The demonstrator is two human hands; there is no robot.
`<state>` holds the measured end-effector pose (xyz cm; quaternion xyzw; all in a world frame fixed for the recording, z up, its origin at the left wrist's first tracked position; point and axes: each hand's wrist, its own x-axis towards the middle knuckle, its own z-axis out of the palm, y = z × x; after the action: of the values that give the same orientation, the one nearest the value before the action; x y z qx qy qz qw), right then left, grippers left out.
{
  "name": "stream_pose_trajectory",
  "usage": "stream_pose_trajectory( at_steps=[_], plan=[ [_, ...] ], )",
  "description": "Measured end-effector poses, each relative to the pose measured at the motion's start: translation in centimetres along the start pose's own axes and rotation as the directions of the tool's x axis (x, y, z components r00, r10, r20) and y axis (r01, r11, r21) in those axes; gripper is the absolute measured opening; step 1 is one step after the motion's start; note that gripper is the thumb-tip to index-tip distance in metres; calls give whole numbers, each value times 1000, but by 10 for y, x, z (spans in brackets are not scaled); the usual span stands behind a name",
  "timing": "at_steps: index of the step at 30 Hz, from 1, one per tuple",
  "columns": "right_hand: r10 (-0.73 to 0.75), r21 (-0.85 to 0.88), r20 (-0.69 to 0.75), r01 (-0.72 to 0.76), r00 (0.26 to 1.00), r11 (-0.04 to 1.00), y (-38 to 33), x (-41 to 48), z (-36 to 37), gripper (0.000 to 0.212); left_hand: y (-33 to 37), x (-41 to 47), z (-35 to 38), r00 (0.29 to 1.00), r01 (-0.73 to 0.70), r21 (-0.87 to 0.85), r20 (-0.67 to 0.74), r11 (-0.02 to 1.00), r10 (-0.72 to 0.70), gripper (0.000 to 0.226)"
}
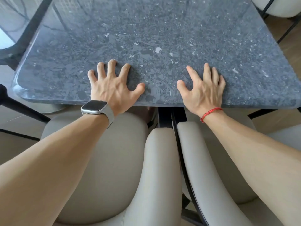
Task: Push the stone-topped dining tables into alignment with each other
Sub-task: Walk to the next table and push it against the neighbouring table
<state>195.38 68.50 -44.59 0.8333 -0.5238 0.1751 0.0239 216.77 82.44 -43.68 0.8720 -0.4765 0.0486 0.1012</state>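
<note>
A dark grey stone-topped table with pale flecks fills the upper half of the head view, its rounded near edge facing me. My left hand, with a watch on the wrist, lies flat on the top near that edge, fingers spread. My right hand, with a red string bracelet, rests on the top to the right, fingers spread and slightly arched. Neither hand holds anything. Only this one table top is visible.
Two beige upholstered chairs stand between me and the table: one under my left arm, another under my right arm, with black frames. A third pale chair is at the far right. A black frame and glass lie at far left.
</note>
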Motion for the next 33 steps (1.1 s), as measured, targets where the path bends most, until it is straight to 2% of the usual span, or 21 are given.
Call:
stream_pose_trajectory(
  at_steps=[7,19,33],
  plan=[
    [24,17,32,-25,999,1000,1,-2,1,71,0,0,6,999,16,-6,42,1000,-16,81],
    [5,43,5,-5,1000,999,3,3,4,65,1,3,12,993,5,-15,-117,1000,-7,71],
    [21,37,42,-22,999,999,3,2,4,66,0,3,13,994,-11,-18,-108,1000,9,69]
  ],
)
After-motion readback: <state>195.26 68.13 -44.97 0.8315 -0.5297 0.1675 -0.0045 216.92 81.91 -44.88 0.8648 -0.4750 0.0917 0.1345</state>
